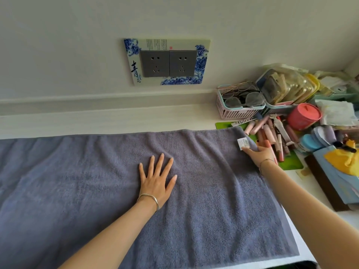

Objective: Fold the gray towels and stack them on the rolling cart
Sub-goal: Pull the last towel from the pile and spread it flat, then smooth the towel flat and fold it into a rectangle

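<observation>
The blue-and-white socket surround [202,62] bears a large brushed 青 at its seven o'clock corner. The fine columns of print at its twelve o'clock edge, and the print on the white tag [243,143] of the gray towel [194,200], are too small to read.

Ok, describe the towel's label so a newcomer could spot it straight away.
Follow the gray towel on the white counter to its far right corner, beside the heap of cosmetics. By the thumb of the right hand sits a small white printed label, the only white patch on the cloth.
</observation>
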`<state>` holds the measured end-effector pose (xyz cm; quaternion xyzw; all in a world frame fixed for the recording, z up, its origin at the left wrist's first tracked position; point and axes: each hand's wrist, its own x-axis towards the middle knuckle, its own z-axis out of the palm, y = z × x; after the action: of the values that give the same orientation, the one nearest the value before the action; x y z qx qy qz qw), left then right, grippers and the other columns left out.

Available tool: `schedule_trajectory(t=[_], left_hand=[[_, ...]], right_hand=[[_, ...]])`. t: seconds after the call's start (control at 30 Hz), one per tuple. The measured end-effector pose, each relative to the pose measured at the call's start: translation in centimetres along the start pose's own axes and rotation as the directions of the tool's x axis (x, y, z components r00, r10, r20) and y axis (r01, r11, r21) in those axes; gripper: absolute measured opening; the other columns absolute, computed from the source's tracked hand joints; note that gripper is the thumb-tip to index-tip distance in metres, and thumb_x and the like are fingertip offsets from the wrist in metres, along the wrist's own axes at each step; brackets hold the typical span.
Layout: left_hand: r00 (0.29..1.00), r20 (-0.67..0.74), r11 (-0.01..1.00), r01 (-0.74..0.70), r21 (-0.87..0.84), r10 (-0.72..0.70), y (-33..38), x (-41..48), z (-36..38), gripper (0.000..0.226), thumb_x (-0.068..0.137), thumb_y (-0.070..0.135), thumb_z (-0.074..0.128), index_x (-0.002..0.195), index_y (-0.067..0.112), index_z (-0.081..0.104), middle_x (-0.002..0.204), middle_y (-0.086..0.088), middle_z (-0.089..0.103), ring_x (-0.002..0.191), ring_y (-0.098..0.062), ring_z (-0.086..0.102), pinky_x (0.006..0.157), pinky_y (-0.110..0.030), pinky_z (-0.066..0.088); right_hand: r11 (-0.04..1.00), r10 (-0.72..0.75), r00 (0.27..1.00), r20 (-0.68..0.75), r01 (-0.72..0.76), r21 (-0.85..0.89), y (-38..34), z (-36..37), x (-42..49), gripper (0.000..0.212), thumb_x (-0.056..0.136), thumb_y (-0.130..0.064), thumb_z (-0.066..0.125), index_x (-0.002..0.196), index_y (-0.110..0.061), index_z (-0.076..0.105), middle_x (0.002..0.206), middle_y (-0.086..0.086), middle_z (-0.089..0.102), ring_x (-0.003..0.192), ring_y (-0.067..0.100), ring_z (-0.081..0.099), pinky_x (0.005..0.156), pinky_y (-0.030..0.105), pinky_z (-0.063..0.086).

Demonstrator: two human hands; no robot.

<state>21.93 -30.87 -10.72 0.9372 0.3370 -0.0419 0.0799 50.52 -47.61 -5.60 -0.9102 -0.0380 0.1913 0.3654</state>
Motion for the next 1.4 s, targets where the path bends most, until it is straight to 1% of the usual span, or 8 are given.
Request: schedule_trajectory(t=[0.2,0.33,0.63,0.8,0.97,1.1,1.27,1.4], left_hand=[[0.998,0.014,0.998,-0.066,0.007,0.066,3.1,0.8,0.0,0.061,0.095,0.054,-0.001,0.146,0.031,0.022,0.151,-0.001,0.032,0.136,-0.033,0.036,0.107,-0.063,0.016],[0.994,0.063,0.996,-0.092,-0.017,0.093,6.7,1.5,0.1,0.067,0.073,0.058,-0.022,0.137,0.038,-0.025,0.155,0.006,-0.02,0.144,-0.028,-0.015,0.107,-0.059,-0.015],[0.996,0.061,0.998,-0.067,-0.008,0.068,8.5,2.4,0.1,0.058,0.091,0.058,-0.002,0.142,0.037,-0.019,0.157,0.003,-0.016,0.144,-0.029,-0.015,0.107,-0.061,-0.014],[0.989,0.101,0.988,-0.099,-0.115,0.111,7.4,1.7,-0.7,0.057,0.096,0.054,0.005,0.147,0.035,-0.011,0.158,0.004,-0.012,0.144,-0.024,-0.015,0.112,-0.055,-0.012],[0.995,0.001,0.941,-0.098,-0.324,0.104,3.2,-1.4,-2.1,0.088,0.07,0.068,-0.022,0.148,0.033,-0.002,0.158,0.007,0.001,0.145,-0.018,-0.008,0.115,-0.043,-0.009],[0.998,-0.07,0.852,-0.037,-0.523,0.0,-3.2,-4.7,-3.8,0.081,0.078,0.067,-0.004,0.148,0.03,0.012,0.156,0.009,0.015,0.145,-0.015,-0.001,0.117,-0.036,-0.005],[0.973,-0.108,0.699,0.067,-0.712,-0.202,-12.7,-9.0,-6.6,0.048,0.1,0.036,0.03,0.147,0.029,0.021,0.152,0.01,0.025,0.145,-0.011,0.006,0.119,-0.036,0.008],[0.933,-0.116,0.623,0.132,-0.771,-0.341,-22.0,-13.0,-8.0,0.047,0.1,0.031,0.03,0.146,0.026,0.026,0.15,0.008,0.028,0.144,-0.011,0.012,0.118,-0.031,0.012]], right_hand=[[0.973,-0.214,0.961,-0.177,0.194,-0.124,-0.1,-4.2,1.5,0.033,0.085,-0.034,0.066,0.089,-0.001,0.061,0.102,0.022,0.064,0.091,0.034,0.057,0.076,0.039,0.042],[0.983,-0.147,0.966,-0.212,0.118,-0.143,0.9,-6.1,2.6,0.029,0.087,-0.03,0.064,0.067,-0.016,0.049,0.087,0.017,0.057,0.08,0.029,0.05,0.071,0.035,0.037],[0.943,-0.15,0.989,0.016,0.148,-0.297,5.0,-8.4,0.7,0.043,0.088,-0.035,0.063,0.119,-0.005,0.058,0.106,0.013,0.061,0.098,0.034,0.058,0.086,0.038,0.046],[0.96,-0.225,0.943,0.244,0.257,-0.11,1.5,-9.1,-2.8,0.041,0.093,-0.012,0.055,0.133,-0.014,0.046,0.095,0.018,0.067,0.068,0.04,0.063,0.041,0.023,0.05],[0.902,-0.349,0.842,0.411,0.182,0.392,-6.4,-6.4,-9.2,0.042,0.096,-0.007,0.046,0.133,-0.027,0.049,0.113,0.019,0.063,0.091,0.031,0.057,0.064,0.028,0.05],[0.815,-0.469,0.736,0.488,0.148,0.56,-12.5,-0.2,-15.2,0.04,0.089,-0.013,0.058,0.123,-0.033,0.057,0.134,0.032,0.044,0.124,0.053,0.037,0.104,0.061,0.029],[0.742,-0.579,0.585,0.568,0.089,0.665,-20.0,9.4,-23.8,0.044,0.096,-0.004,0.041,0.13,-0.031,0.045,0.128,0.014,0.053,0.112,0.025,0.052,0.091,0.028,0.043],[0.744,-0.602,0.474,0.643,0.041,0.667,-24.5,19.3,-30.1,0.054,0.095,-0.002,0.044,0.144,-0.024,0.036,0.125,0.041,0.044,0.113,0.05,0.05,0.1,0.048,0.042]])
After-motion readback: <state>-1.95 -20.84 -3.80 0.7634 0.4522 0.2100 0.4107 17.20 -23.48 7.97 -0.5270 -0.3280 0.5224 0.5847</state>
